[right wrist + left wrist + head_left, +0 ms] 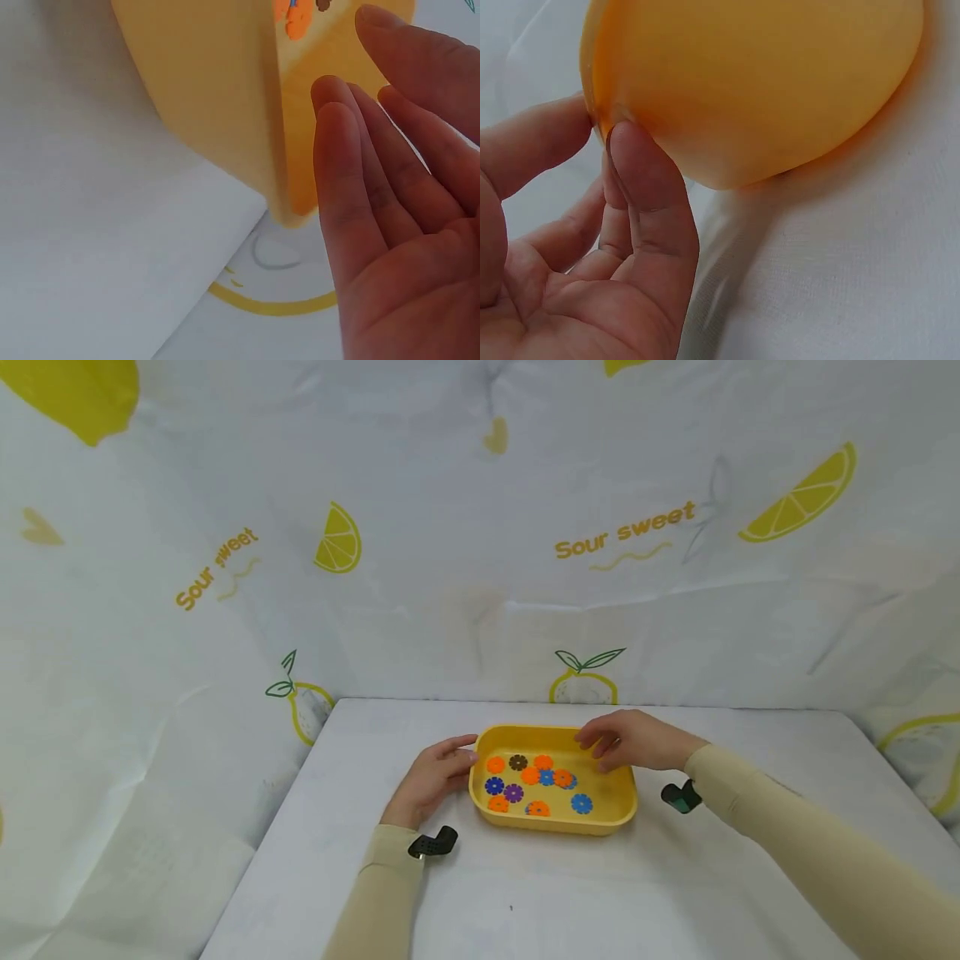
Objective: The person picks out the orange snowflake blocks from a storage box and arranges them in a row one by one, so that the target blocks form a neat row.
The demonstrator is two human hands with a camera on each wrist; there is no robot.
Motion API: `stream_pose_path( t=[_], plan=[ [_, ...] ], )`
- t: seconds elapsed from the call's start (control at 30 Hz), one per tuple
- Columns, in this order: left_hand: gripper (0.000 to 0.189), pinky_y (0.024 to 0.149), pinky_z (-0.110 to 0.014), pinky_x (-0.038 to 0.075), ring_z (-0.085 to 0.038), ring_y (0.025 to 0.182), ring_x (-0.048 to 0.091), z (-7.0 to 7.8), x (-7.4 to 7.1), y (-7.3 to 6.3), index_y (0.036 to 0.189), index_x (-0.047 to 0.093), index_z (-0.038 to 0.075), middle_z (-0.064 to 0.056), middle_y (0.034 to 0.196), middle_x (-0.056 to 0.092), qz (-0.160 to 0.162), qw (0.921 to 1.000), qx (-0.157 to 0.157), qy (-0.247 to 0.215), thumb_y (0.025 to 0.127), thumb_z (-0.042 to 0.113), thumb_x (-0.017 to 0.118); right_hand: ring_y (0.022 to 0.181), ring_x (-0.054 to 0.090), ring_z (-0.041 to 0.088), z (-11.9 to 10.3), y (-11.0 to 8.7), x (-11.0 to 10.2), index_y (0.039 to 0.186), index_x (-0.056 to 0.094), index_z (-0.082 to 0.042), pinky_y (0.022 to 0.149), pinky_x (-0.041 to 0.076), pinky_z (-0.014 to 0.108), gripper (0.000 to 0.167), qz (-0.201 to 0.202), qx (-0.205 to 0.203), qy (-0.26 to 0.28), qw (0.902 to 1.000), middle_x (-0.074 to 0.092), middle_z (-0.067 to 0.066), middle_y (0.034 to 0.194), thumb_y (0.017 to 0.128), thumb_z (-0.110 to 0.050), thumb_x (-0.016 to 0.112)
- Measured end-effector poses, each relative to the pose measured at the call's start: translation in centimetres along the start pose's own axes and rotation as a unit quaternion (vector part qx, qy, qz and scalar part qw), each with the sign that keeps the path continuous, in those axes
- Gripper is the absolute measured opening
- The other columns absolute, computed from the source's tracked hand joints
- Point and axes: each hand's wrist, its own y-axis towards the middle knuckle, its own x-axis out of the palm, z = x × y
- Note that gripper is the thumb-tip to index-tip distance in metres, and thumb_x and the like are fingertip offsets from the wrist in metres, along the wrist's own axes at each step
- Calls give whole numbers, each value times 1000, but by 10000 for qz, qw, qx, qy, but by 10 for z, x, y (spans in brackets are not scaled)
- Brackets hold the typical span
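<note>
A shallow yellow plastic tray (555, 824) with rounded corners stands on the white table. Inside lie several flat, notched snowflake discs: orange ones (496, 764), blue ones (581, 803), a purple one (513, 793) and a brown one (518, 762). My left hand (431, 781) is at the tray's left end; in the left wrist view its thumb and a finger pinch the rim. Over the right part of the tray hovers my right hand (633, 739), fingers slightly bent and apart from the thumb. The right wrist view shows nothing between those fingers (341, 150).
The table (525, 902) is covered in white and reaches back to a white curtain (420, 643) printed with lemons and lettering. Dark wrist devices (433, 843) sit on both sleeved forearms. A tiny dark speck (512, 907) lies in front of the tray.
</note>
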Motion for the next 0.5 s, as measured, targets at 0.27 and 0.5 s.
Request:
stream_pose_path(
  t=[0.27,0.5],
  plan=[
    [54,102,-39,62,-21,110,74,-6,-2,1,153,60,11,-16,130,73,-120,9998,-43,-183,103,25,76,108,69,18,-12,25,7,127,76,-10,99,62,39,32,-365,-1,-307,9989,76,5,123,96,-10,82],
    [52,103,-40,61,-22,113,73,-4,-2,0,153,61,12,-15,129,73,-120,9997,-64,-185,104,25,75,103,64,17,-14,36,16,122,78,-11,100,59,39,28,-503,210,-612,9966,74,2,115,94,-9,84]
  ],
)
